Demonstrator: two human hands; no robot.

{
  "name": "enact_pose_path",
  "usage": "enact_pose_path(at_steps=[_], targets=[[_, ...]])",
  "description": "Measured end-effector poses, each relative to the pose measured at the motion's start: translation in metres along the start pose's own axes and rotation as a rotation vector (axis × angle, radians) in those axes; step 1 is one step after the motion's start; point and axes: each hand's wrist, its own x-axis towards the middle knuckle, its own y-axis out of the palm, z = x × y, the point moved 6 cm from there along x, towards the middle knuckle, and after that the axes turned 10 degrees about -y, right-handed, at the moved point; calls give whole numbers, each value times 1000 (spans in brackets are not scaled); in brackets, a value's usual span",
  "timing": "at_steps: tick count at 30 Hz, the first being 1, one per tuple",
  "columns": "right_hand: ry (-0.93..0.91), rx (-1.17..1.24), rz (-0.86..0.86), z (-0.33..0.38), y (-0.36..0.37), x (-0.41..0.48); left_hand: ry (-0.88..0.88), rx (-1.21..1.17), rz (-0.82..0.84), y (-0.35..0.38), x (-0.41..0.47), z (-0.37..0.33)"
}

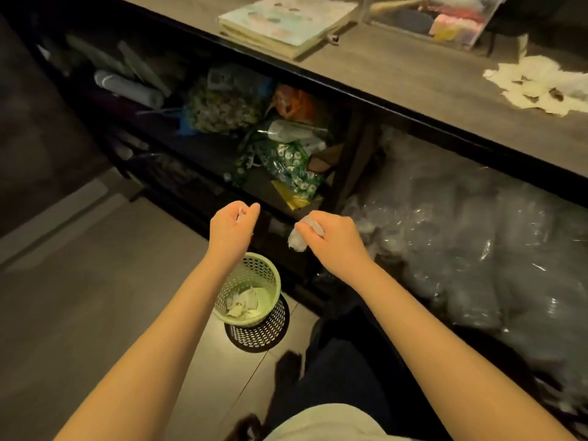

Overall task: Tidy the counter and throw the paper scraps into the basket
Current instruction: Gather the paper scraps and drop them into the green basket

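Over the basket (251, 300) at lower centre, I'm pinching a crumpled scrap (297, 238) in my right hand (329, 238); left hand (230, 222) is curled on a sliver. Should shift both inward before releasing. More scraps (541, 85) are waiting on the table (413, 74), upper right.

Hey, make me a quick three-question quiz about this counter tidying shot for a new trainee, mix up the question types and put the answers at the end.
1. True or false: the green basket on the floor already holds paper scraps.
2. Multiple choice: what does the right hand hold? A) a crumpled white scrap B) a book C) nothing
3. Fill in the blank: more torn paper waits on the ______ at the upper right.

Key:
1. True.
2. A. The left hand also pinches a small white piece.
3. Counter.
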Motion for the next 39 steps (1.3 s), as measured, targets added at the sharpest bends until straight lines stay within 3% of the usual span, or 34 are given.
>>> enact_pose_path(at_steps=[7, 15, 21, 27, 34, 39], targets=[[177, 14, 212, -43, 92, 15, -187, 151, -56, -4, 41, 93], [378, -53, 527, -100, 175, 26, -370, 468, 55, 19, 82, 198], [477, -90, 639, -132, 218, 39, -481, 588, 147, 33, 101, 263], [559, -104, 783, -152, 267, 43, -563, 610, 224, 50, 108, 301], [759, 156, 811, -164, 309, 40, -627, 610, 223, 68, 108, 314], [717, 176, 872, -161, 323, 37, -655, 621, 233, 71, 113, 314]])
